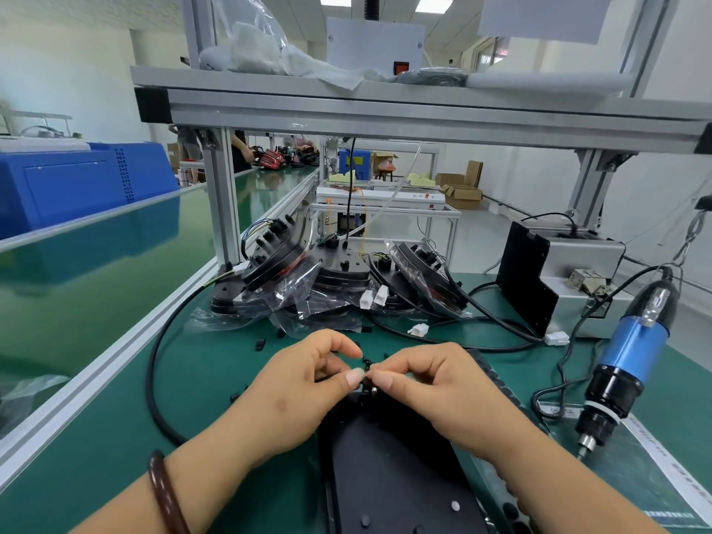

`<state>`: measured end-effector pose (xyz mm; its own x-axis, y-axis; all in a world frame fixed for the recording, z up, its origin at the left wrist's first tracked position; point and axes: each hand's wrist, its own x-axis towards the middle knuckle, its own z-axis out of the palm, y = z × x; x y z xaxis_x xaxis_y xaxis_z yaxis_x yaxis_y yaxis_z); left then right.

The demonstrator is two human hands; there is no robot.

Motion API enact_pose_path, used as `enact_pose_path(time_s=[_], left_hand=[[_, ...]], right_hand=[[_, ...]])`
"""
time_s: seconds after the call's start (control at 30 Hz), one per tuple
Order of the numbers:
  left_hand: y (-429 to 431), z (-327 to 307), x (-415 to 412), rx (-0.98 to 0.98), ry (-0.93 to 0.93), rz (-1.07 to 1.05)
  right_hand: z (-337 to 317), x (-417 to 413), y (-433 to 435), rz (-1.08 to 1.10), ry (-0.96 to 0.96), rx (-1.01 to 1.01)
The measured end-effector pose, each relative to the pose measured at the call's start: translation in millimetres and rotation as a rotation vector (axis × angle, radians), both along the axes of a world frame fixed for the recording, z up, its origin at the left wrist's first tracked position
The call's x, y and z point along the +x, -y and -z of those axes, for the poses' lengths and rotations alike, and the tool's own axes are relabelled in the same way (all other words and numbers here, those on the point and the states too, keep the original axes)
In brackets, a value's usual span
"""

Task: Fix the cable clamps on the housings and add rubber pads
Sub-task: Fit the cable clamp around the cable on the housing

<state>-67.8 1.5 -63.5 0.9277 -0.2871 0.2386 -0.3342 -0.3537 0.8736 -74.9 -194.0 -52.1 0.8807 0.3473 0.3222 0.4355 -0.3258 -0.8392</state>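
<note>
At the near centre of the green mat [215,375], we find the left hand [308,387] and right hand [435,387] meeting, thumbs and forefingers pinched together on one small black clamp [368,370]. Directly beneath lies one black housing [389,472], long axis running near to far. Three loose black pieces [260,344] lie left; one electric screwdriver [632,360] hangs right.

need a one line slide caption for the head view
Both hands pinch a small black part over a black housing; electric screwdriver hangs at right.
</note>
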Motion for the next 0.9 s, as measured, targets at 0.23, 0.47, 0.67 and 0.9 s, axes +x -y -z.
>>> enact_pose_path(time_s=[0.23,0.47,0.67,0.9], left_hand=[[2.1,-1.0,1.5,-0.034,-0.069,0.112],[1.8,3.4,5.1,-0.081,-0.122,0.132],[2.5,4.7,3.0,-0.001,-0.092,0.049],[4.9,5.7,2.2,0.000,-0.095,0.059]], right_hand=[[3.5,0.9,-4.8,0.030,-0.038,0.001],[1.7,-3.4,-5.1,0.027,-0.063,0.006],[-29.2,29.2,65.7,0.557,-0.134,0.253],[8.2,56.3,56.9,0.519,-0.136,-0.420]])
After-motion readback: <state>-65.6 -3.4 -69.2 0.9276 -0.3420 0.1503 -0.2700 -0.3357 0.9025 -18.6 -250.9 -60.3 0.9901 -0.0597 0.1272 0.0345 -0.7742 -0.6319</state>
